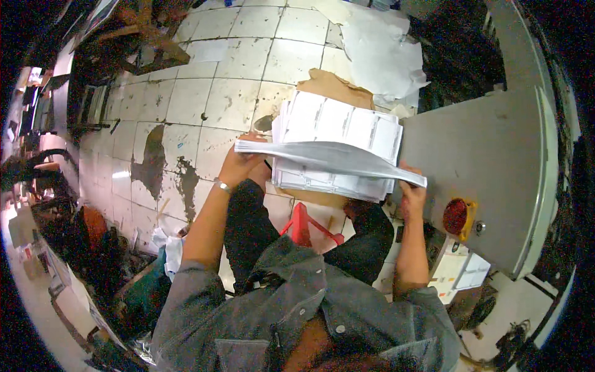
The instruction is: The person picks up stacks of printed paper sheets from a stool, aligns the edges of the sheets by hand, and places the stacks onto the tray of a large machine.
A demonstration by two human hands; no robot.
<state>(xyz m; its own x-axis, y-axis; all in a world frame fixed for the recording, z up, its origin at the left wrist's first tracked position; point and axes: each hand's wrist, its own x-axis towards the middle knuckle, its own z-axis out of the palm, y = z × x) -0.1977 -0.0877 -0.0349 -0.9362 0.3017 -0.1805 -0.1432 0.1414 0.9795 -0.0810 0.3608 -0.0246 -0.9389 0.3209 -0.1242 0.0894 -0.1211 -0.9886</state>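
Observation:
A stack of paper sheets (pixel 328 156) is stretched between my hands, seen nearly edge-on and sagging a little along its length. My left hand (pixel 249 160) is closed around its left end, and my right hand (pixel 412 189) grips the right end. Behind and below it lies a larger pile of printed sheets (pixel 347 124), with rows of boxes and small print on the top one. That pile rests on brown cardboard (pixel 334 85) on the floor between my feet. The held stack hides the middle of the pile.
A red plastic stool (pixel 300 224) shows between my knees. To the right stands a grey metal cabinet panel (pixel 477 161) with a round red reflector (pixel 456 218). White sheeting (pixel 384 53) covers the floor beyond the pile. Wooden pieces (pixel 149 43) lie far left on stained tiles (pixel 238 102).

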